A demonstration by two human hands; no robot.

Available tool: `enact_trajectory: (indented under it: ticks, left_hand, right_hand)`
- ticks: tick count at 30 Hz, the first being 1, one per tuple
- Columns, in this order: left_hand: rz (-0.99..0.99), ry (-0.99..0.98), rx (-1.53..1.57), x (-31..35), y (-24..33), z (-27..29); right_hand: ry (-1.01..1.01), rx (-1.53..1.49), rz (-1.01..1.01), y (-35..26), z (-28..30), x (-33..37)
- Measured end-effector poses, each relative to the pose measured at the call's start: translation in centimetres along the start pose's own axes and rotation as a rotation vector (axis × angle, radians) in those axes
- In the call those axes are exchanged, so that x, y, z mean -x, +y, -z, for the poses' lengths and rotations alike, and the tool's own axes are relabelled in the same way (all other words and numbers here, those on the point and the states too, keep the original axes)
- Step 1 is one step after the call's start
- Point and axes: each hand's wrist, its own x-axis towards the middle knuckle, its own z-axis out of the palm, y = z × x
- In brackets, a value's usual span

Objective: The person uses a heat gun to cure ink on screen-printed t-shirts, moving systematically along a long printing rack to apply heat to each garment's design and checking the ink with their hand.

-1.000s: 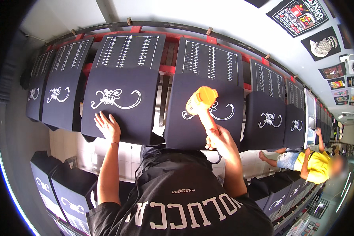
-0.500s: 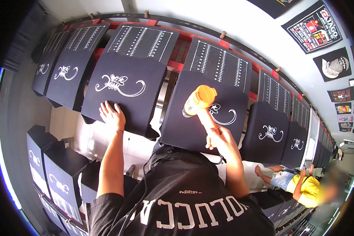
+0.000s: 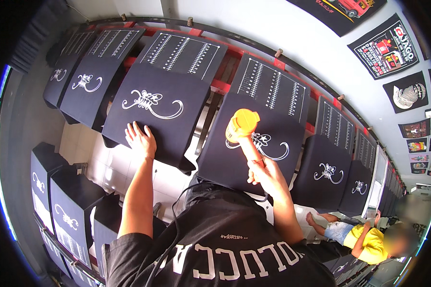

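In my right hand [image 3: 264, 174] is the handle of an orange hot-air gun [image 3: 244, 123], its fingers wrapped round it. The gun's wide head is over a dark shirt [image 3: 225, 167] spread on a printing board, partly hiding a white scrolling print [image 3: 278, 152]. My left hand [image 3: 140, 139] lies with fingers stretched out on the near part of the neighbouring dark shirt [image 3: 163, 136]. Above those fingers, that shirt bears a similar white print [image 3: 151, 104].
Printing boards [image 3: 179, 52] with white ruler marks stand in a row on a red frame [image 3: 220, 86]. More printed shirts [image 3: 86, 86] lie to both sides, and another row [image 3: 67, 215] is behind me. A person in a yellow top [image 3: 368, 241] is at the right.
The whole view has shifted slightly. The hot-air gun's head has tilted and moved a little nearer over the shirt. My left hand stays on its shirt.
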Motion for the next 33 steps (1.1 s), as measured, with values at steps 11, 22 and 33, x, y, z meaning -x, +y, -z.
enact_trajectory:
  ticks: [11, 22, 33]
  left_hand:
    - [0.019, -0.02, 0.019, 0.1, -0.2, 0.1]
    - [0.0, -0.002, -0.002, 0.0, 0.0, -0.1]
    - [-0.01, 0.009, 0.018, 0.0, -0.3, -0.5]
  right_hand:
    - [-0.049, -0.025, -0.023, -0.5, 0.2, 0.8]
    - [-0.006, 0.023, -0.047, 0.2, 0.3, 2.2]
    - [0.085, 0.025, -0.056, 0.4, 1.8, 2.5]
